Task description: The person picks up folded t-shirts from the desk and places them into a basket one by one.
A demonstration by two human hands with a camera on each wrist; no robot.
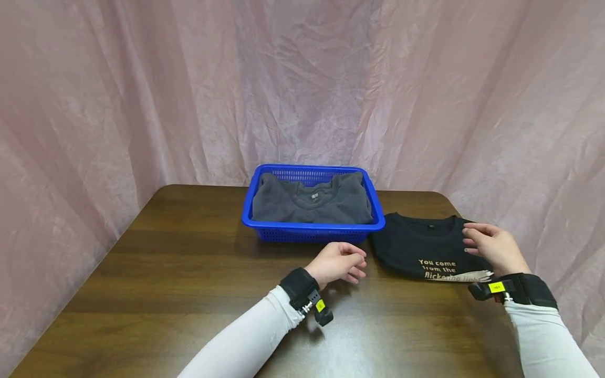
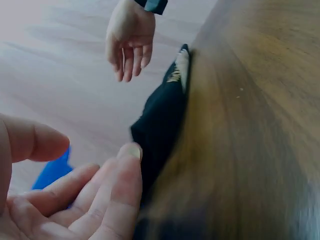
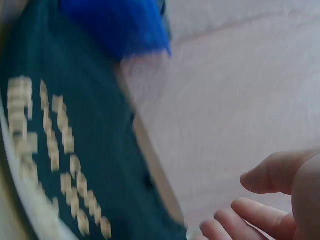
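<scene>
I can see a black shirt [image 1: 416, 239] folded flat on the brown table [image 1: 165, 278], just beside the right side of a blue basket [image 1: 312, 226]. I can't tell if the shirt and basket touch. The black shirt has pale words on its front. A gray shirt [image 1: 293, 209] sits inside the basket, with its neck showing.

The left hand [image 1: 333, 264] is in front of the basket, near the black shirt's left edge. Its thumb and fingers are apart, a bit bent, with nothing in them. The right hand [image 1: 496, 249] is up over the black shirt's right end. Its thumb and fingers are apart too, and it holds nothing.

To me, this looks like the step of getting hold of the black shirt, with one hand for each end. It isn't picked up yet. I think the next move calls for both hands to go down to the two sides, slip fingers under and pinch together. They should lift evenly, because a soft folded shirt could sag or come undone.
</scene>
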